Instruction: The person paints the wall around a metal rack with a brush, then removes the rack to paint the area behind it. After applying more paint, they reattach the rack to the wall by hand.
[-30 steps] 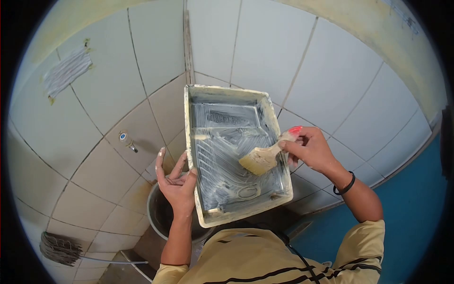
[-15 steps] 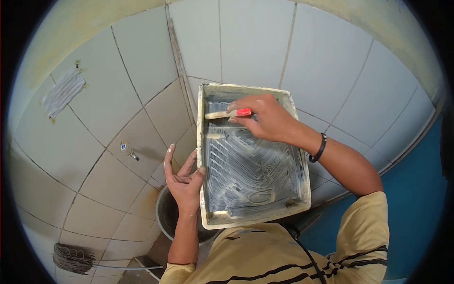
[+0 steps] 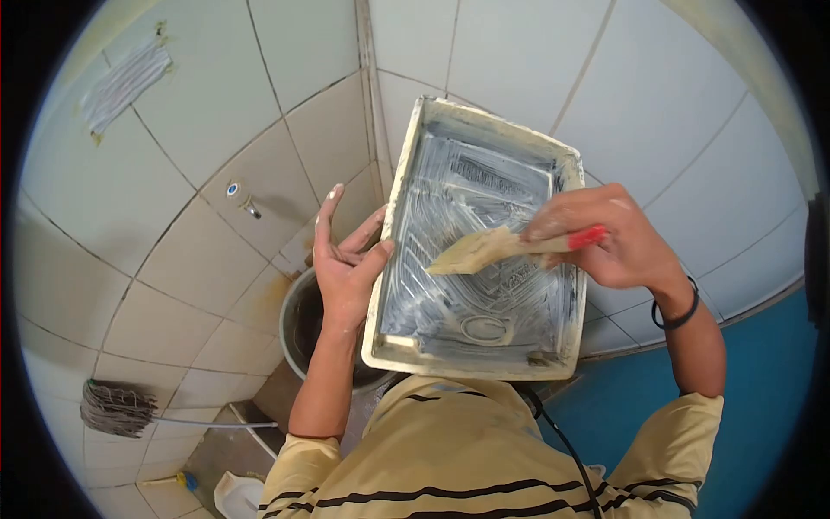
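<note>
Tiled corner: your left hand [image 3: 344,264] gripping paint tray [image 3: 406,346] rim; right hand [image 3: 609,238] clenching brush [image 3: 484,249], bristles scraping beyond fingertips — keep tray tilted.

Tiled walls [image 3: 216,86], blue floor [image 3: 761,363]

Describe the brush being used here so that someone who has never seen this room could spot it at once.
Find the tiled wall corner, then the paint tray held up before it by the left hand. Across the tray's white-smeared floor lies the paintbrush, gripped in the right hand. Its broad, paint-caked bristles point left, and its bright red handle tip, the only red thing here, pokes out between the fingers.
</note>
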